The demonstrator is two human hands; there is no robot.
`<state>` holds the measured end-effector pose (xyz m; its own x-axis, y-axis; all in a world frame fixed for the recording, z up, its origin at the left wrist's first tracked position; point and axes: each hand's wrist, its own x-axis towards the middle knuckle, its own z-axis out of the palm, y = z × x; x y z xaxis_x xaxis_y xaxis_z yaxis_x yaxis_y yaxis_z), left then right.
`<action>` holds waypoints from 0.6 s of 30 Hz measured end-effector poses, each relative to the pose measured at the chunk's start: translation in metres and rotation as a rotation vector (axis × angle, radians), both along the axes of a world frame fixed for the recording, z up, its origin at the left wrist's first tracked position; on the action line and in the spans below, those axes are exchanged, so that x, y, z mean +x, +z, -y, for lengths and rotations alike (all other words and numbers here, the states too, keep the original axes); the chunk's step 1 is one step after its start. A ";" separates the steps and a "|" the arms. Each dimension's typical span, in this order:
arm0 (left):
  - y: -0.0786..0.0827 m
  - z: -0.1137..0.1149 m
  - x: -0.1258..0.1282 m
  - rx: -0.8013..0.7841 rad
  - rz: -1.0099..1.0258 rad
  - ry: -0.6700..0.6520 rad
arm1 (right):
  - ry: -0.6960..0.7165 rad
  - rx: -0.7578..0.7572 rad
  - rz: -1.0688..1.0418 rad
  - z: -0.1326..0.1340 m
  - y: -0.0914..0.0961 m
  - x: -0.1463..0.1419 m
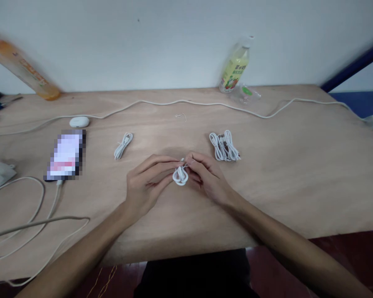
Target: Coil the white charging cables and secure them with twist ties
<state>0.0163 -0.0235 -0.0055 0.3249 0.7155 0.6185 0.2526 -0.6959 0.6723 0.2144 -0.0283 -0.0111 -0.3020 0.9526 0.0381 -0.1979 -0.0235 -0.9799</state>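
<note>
Likely light, springy, the cable coil (pixel 180 178) suits a mid-bundle pinch; the left hand (pixel 146 177) grips it, the right hand (pixel 209 176) pinches a thin strand (pixel 185 166).

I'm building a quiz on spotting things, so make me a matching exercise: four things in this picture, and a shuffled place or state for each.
Things
1. Phone
2. Small-looped cable bundle
3. Orange bottle
4. White oval case

Places and states
A. By the wall, far left
B. Between left hand and right hand
C. Just beyond the phone
D. Cable plug at its near end

Pairs: 1-D, 2-B, 3-A, 4-C
</note>
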 end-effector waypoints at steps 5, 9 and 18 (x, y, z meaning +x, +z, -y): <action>0.001 0.001 -0.001 -0.041 -0.014 0.019 | 0.040 -0.025 -0.021 0.001 0.002 0.000; 0.002 0.000 -0.001 -0.078 -0.003 0.046 | 0.049 -0.017 -0.005 0.003 0.001 0.001; 0.002 -0.003 0.003 -0.281 0.122 0.054 | -0.038 0.296 0.289 0.002 0.007 0.008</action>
<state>0.0197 -0.0206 -0.0031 0.2179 0.8781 0.4259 0.1898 -0.4662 0.8641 0.2227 -0.0302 -0.0036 -0.3055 0.9238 0.2307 0.0914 0.2696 -0.9586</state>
